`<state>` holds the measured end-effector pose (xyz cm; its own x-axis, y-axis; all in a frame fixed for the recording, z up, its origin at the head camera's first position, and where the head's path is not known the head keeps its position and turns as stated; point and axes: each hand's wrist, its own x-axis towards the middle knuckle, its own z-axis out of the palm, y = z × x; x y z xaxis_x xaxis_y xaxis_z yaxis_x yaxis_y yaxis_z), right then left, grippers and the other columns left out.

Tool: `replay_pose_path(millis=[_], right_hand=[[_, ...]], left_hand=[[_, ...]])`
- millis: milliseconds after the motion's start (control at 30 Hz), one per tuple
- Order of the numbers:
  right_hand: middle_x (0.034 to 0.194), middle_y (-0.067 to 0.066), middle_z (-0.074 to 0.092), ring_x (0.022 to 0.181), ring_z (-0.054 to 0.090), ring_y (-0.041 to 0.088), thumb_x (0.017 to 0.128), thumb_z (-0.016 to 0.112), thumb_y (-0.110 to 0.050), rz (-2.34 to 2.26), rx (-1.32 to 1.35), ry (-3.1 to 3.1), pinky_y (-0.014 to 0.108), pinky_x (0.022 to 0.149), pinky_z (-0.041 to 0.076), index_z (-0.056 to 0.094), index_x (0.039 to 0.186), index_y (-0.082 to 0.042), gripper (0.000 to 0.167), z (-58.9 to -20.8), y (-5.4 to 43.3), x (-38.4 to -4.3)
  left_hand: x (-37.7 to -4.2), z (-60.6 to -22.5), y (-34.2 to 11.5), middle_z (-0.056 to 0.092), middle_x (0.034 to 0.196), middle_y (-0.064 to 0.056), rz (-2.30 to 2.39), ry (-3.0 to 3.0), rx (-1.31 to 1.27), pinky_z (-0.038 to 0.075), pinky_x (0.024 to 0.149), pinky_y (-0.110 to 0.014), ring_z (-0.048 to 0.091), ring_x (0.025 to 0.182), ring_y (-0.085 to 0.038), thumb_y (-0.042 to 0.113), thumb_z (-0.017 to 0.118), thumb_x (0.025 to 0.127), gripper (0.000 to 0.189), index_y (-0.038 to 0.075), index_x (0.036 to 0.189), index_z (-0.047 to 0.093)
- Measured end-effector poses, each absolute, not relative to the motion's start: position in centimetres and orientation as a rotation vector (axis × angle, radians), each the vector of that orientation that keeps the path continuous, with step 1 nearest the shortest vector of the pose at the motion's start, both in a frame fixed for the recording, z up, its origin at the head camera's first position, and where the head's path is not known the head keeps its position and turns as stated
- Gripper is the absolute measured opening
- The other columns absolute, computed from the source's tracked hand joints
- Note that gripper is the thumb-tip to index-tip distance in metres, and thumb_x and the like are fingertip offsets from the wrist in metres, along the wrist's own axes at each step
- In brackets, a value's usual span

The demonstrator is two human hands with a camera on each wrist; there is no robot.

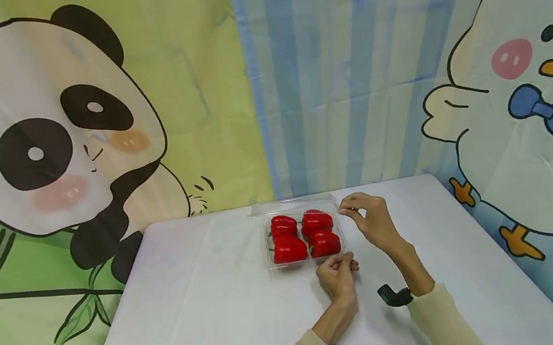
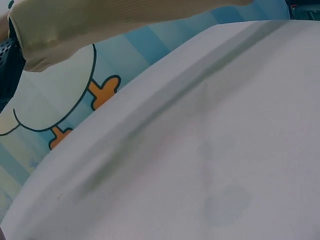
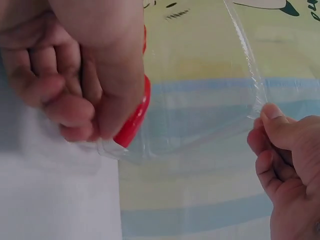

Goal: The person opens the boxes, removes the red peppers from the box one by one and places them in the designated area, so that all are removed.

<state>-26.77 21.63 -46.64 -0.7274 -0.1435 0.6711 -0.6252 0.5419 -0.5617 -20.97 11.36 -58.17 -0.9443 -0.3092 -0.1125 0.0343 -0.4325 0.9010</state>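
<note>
A clear plastic clamshell container [image 1: 270,249] stands near the table's far edge, holding several red bell peppers [image 1: 289,249]. Its hinged lid [image 1: 291,205] is raised at the back. My left hand [image 1: 338,275] pinches the container's near right corner; the right wrist view shows this left hand [image 3: 75,70] large, with a strip of red pepper [image 3: 132,122] behind it. Farther right, my right hand [image 1: 374,221] pinches the lid's corner between thumb and fingers. That grip of the right hand [image 3: 287,155] shows plainly in the right wrist view. Neither hand appears in the left wrist view.
A white-covered table [image 1: 195,311] lies under everything. Behind it hangs a curtain [image 1: 210,146] with a panda and a white bird printed on it. The right sleeve [image 2: 100,30] crosses the top of the left wrist view.
</note>
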Motion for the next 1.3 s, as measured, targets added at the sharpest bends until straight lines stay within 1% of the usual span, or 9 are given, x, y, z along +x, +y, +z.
replay_pose_path(millis=[167,367,600,700,800,867,933,1167,1300], right_hand=[[0.092,0.009,0.081,0.082,0.065,0.012,0.092,0.085,-0.002,1.226,0.541,-2.200,0.012,0.078,0.050,0.085,0.096,-0.007,0.006,-45.8,22.2,-28.2],[0.094,0.015,0.082,0.082,0.065,0.007,0.097,0.083,-0.007,1.282,0.478,-2.182,0.009,0.080,0.052,0.084,0.100,-0.002,0.006,-45.1,22.7,-30.1],[0.098,0.029,0.079,0.082,0.072,0.020,0.100,0.077,-0.001,1.357,0.434,-2.164,0.007,0.080,0.052,0.080,0.103,0.008,0.010,-44.6,22.3,-32.3],[0.099,0.034,0.076,0.079,0.071,0.010,0.102,0.072,0.002,1.378,0.428,-2.150,0.006,0.077,0.051,0.078,0.104,0.012,0.012,-44.7,22.2,-33.1],[0.099,0.033,0.077,0.078,0.066,-0.005,0.103,0.073,-0.003,1.407,0.438,-2.134,0.005,0.077,0.051,0.079,0.106,0.010,0.014,-45.0,22.3,-33.8],[0.100,0.031,0.078,0.079,0.065,-0.008,0.104,0.073,-0.005,1.423,0.451,-2.138,0.006,0.079,0.052,0.079,0.107,0.009,0.015,-45.2,22.3,-34.1],[0.102,0.029,0.078,0.080,0.067,-0.004,0.103,0.075,-0.006,1.429,0.442,-2.159,0.006,0.079,0.053,0.079,0.108,0.007,0.015,-45.4,22.4,-34.4],[0.107,0.026,0.079,0.090,0.077,0.025,0.103,0.075,-0.008,1.421,0.331,-2.284,0.005,0.080,0.054,0.079,0.111,0.004,0.015,-47.2,22.7,-35.1],[0.108,0.026,0.080,0.090,0.077,0.030,0.104,0.074,-0.008,1.413,0.306,-2.336,0.005,0.079,0.053,0.078,0.113,0.005,0.016,-48.5,22.6,-35.6]], left_hand=[[-20.6,-57.9,10.5,0.076,0.075,-0.020,-2.487,-1.589,0.374,0.061,0.061,-0.020,0.064,0.055,-0.013,0.001,0.079,0.094,0.011,-0.010,0.091,0.079],[-20.2,-57.8,9.2,0.078,0.082,-0.027,-2.521,-1.648,0.344,0.061,0.062,-0.019,0.067,0.058,-0.012,0.003,0.080,0.095,0.012,-0.008,0.093,0.080],[-19.7,-58.1,7.8,0.080,0.088,-0.025,-2.569,-1.700,0.268,0.060,0.064,-0.018,0.070,0.062,-0.010,0.010,0.081,0.097,0.018,-0.007,0.101,0.082],[-19.5,-58.3,7.3,0.081,0.091,-0.024,-2.585,-1.730,0.228,0.061,0.066,-0.019,0.071,0.064,-0.009,0.014,0.081,0.099,0.024,-0.009,0.106,0.081],[-19.3,-58.3,6.8,0.082,0.089,-0.019,-2.615,-1.758,0.228,0.060,0.067,-0.019,0.071,0.065,-0.010,0.016,0.082,0.099,0.028,-0.010,0.107,0.081],[-19.2,-58.2,6.4,0.083,0.088,-0.016,-2.638,-1.777,0.249,0.060,0.067,-0.018,0.071,0.064,-0.010,0.018,0.083,0.097,0.028,-0.008,0.107,0.082],[-19.1,-58.1,6.1,0.083,0.086,-0.013,-2.649,-1.799,0.252,0.059,0.066,-0.017,0.071,0.063,-0.009,0.019,0.085,0.096,0.027,-0.007,0.104,0.083],[-18.6,-57.7,5.0,0.084,0.088,-0.015,-2.651,-1.890,0.236,0.056,0.064,-0.017,0.070,0.063,-0.008,0.022,0.085,0.097,0.030,-0.006,0.107,0.083],[-18.4,-57.5,4.5,0.084,0.089,-0.013,-2.661,-1.931,0.252,0.056,0.065,-0.017,0.071,0.064,-0.007,0.025,0.086,0.096,0.033,-0.005,0.110,0.083]])
